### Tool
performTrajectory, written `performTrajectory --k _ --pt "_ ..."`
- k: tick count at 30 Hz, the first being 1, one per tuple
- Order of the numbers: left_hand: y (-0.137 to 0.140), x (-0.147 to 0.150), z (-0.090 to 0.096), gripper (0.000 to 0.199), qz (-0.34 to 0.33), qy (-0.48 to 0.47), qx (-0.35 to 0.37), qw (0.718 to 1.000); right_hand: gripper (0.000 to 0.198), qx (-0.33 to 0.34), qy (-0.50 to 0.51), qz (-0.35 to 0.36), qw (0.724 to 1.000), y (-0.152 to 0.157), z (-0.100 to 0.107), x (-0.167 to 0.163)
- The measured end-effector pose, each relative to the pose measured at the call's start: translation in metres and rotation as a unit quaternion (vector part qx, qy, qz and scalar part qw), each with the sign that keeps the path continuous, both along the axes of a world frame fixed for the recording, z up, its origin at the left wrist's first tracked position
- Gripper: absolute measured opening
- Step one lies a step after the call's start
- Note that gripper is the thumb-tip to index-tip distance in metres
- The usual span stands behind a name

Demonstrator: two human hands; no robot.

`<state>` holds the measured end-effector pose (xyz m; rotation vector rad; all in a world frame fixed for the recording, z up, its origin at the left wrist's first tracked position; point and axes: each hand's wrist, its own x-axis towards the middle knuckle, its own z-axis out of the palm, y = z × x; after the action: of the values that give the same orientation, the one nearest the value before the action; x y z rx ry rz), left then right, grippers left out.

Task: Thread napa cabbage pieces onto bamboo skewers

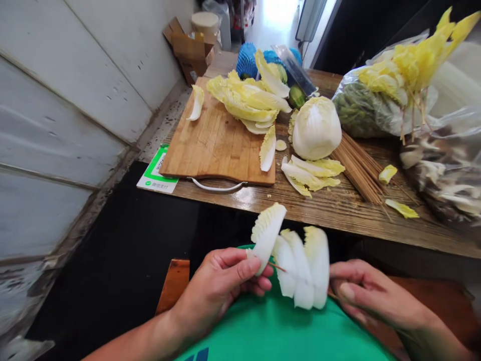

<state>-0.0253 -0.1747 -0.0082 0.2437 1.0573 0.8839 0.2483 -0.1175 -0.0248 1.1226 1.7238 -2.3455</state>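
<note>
Pinched between the thumb and fingers of my left hand point(236, 273) is a pale napa cabbage leaf point(268, 235), its frilly yellow edge turned up and left. My right hand point(372, 291) grips the right end of a thin wooden skewer point(278, 266). Threaded side by side on that skewer are several white cabbage leaf pieces point(302, 271). The skewer's left tip points at the leaf in my left hand; whether it has gone through that leaf I cannot tell. Both hands are above my lap, in front of the table edge.
On the wooden table point(255, 203) lie a cutting board point(218, 145) with a leaf pile point(248, 100), a cabbage head point(316, 128), loose leaves point(311, 173) and a skewer bundle point(356, 168). To the right are filled skewers point(413, 70) and a bag of mushrooms point(447, 170).
</note>
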Motion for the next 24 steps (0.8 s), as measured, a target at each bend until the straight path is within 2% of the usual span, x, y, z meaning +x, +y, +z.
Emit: performTrajectory --k 1,2,3,4,5,6,7,9,13,15,19,22,24 --pt "0.003 0.0 0.002 0.019 0.018 0.029 0.03 0.999 0.04 0.114 -0.038 -0.002 0.993 0.007 0.004 0.003" --pt "0.006 0.0 0.003 0.018 0.029 0.059 0.058 0.996 0.036 0.252 -0.086 -0.015 0.964 0.014 0.01 0.004" --pt "0.008 0.0 0.004 0.018 0.031 0.085 0.082 0.992 0.033 0.393 -0.113 -0.039 0.912 0.019 0.016 0.002" --pt "0.011 0.001 0.004 0.018 0.027 0.106 0.098 0.989 0.029 0.52 -0.117 -0.071 0.843 0.023 0.022 -0.004" --pt "0.013 0.002 0.003 0.018 0.019 0.121 0.105 0.987 0.027 0.597 -0.108 -0.078 0.791 0.026 0.027 -0.013" --pt "0.014 0.003 0.001 0.018 0.014 0.13 0.105 0.986 0.027 0.636 -0.081 -0.053 0.765 0.028 0.029 -0.026" --pt "0.015 0.004 -0.001 0.018 0.015 0.135 0.101 0.986 0.026 0.649 -0.044 -0.016 0.759 0.03 0.029 -0.041" --pt "0.015 0.005 -0.006 0.018 0.032 0.139 0.087 0.986 0.02 0.626 0.011 0.035 0.779 0.036 0.023 -0.073" --pt "0.013 0.002 -0.002 0.017 0.04 0.155 0.094 0.983 0.021 0.526 0.109 0.075 0.84 0.053 0.016 -0.113" --pt "0.013 -0.001 0.006 0.015 0.029 0.157 0.128 0.979 0.022 0.46 0.167 0.098 0.867 0.061 0.026 -0.117" --pt "0.017 -0.003 0.019 0.017 0.001 0.111 0.185 0.976 0.02 0.33 0.242 0.151 0.9 0.066 0.05 -0.113" --pt "0.019 0.0 0.018 0.018 -0.014 0.037 0.152 0.988 0.025 0.247 0.23 0.145 0.93 0.061 0.052 -0.109" --pt "0.019 0.001 0.014 0.017 -0.031 -0.032 0.111 0.993 0.028 0.233 0.202 0.116 0.944 0.056 0.046 -0.107"
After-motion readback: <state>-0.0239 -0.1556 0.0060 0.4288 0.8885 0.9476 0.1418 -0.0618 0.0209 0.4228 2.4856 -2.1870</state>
